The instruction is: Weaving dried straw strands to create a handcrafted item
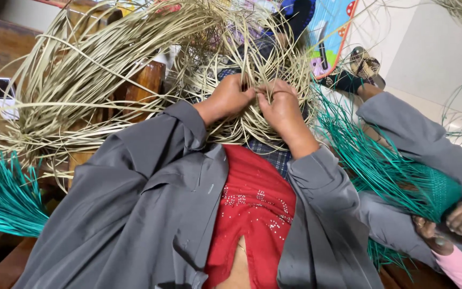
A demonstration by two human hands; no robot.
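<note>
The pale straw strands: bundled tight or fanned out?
Fanned out: the straw strands splay loosely around both hands, which pinch them at the centre.

- The pale straw strands pinched by the left hand and the right hand look dry, fibrous and matt, flat like split reed.
- The teal strands, to the right of the right hand, are the same stiff fibre, dyed, with a faint sheen.
- The grey jacket sleeves are smooth matt cloth.
- The red garment below the hands is soft cloth dotted with shiny beads.
- The wooden furniture, left of the left hand, looks polished brown.
</note>
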